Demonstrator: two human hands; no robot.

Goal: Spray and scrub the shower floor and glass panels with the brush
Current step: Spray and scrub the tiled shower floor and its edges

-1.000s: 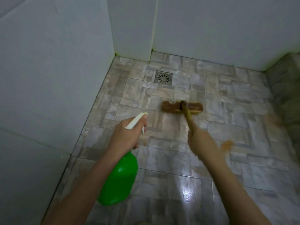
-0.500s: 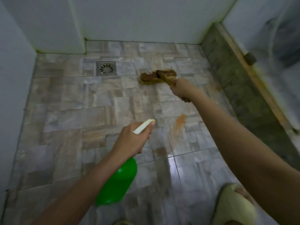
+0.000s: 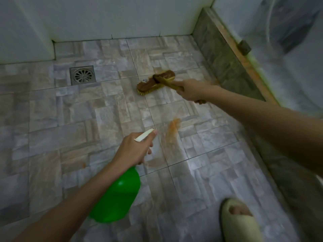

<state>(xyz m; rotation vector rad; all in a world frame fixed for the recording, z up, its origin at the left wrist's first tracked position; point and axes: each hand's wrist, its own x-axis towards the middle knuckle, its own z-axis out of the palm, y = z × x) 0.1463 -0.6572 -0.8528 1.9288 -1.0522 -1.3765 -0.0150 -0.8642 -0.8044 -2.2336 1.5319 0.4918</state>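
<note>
now: both hands are working above the shower floor (image 3: 70,128), which is looking wet and glossy in the foreground
right hand (image 3: 190,90): is clenching the brush (image 3: 155,82) handle, arm reaching in from the right
brush: is sitting bristles-down on the tiles, head lying between the drain (image 3: 82,75) and the stone kerb (image 3: 227,55), closer to the kerb; slightly blurred
left hand (image 3: 132,151): is grasping the green spray bottle (image 3: 117,194) at the neck, one fingertip lying by the tip of the cream nozzle (image 3: 144,135), body hanging under the wrist
nozzle: is pointing toward the orange stain (image 3: 173,131) just beside it
glass panel (image 3: 288,58): is standing on the kerb, right side, hazy
foot: is standing in a pale slipper (image 3: 239,222), bottom right
</note>
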